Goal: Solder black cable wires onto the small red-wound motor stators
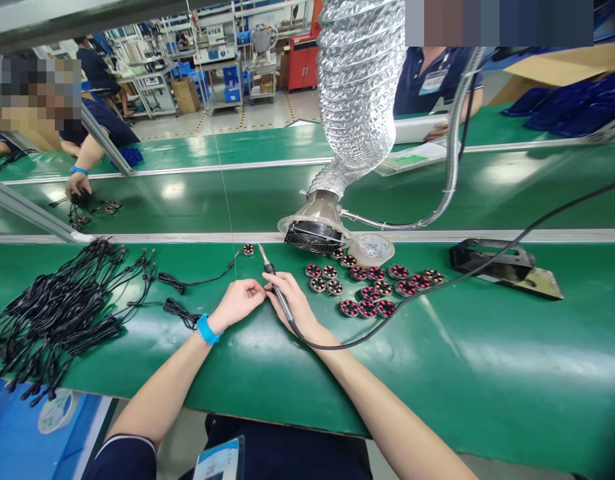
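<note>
My right hand (291, 303) is closed around a soldering iron (282, 297), its metal tip pointing up and away. Close beside it, my left hand (240, 300), with a blue band at the wrist, has its fingers pinched together; whatever they hold is too small to make out. The fingertips of both hands nearly meet. Just beyond them lies one small round coil part (248, 249) at the end of a black cable (207, 281). Several round parts with red or copper coils (370, 293) lie right of my hands.
A large pile of black cables (62, 307) covers the left side. A fume hood on a silver duct (360, 87) hangs ahead, near a round tub (372, 250). A black iron stand (502, 263) sits at the right. The iron's cord crosses the table. Other people sit across.
</note>
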Demonstrator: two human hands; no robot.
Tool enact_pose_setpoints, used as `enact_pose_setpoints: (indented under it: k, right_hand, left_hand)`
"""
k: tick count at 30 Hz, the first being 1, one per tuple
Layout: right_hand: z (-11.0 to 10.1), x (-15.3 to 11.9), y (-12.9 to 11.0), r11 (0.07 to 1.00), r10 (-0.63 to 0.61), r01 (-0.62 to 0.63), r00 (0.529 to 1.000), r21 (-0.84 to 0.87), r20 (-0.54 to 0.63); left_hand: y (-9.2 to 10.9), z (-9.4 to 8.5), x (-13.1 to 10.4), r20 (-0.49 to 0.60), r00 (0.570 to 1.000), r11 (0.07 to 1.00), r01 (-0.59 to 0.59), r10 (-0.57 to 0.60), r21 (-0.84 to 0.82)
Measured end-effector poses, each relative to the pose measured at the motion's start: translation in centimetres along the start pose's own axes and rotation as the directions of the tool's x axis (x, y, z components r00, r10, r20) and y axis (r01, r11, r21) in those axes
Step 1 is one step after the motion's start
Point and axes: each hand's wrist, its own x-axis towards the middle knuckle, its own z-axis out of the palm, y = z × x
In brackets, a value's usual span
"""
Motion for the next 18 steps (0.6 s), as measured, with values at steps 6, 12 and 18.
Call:
enact_pose_setpoints:
  k: [6, 12, 18]
  right_hand:
    - [0.1, -0.1, 0.2, 0.999, -0.021, 0.020, 0.999, -0.043, -0.029]
    - [-0.2, -0.3, 0.0, 0.999, -0.010, 0.009, 1.000, -0.041, -0.024]
    - [-0.2, -0.4, -0.2, 0.999, -0.014, 0.013, 1.000, -0.050, -0.021]
  left_hand:
    - [0.1, -0.1, -0.1, 0.034, 0.999, 0.999, -0.029, 0.028, 0.027]
    - [0.5, -0.9, -0.3, 0.115, 0.989, 0.993, 0.100, -0.093, -0.055]
    - [1.1, -1.0, -0.1, 0.150, 0.980, 0.969, 0.159, -0.132, -0.191]
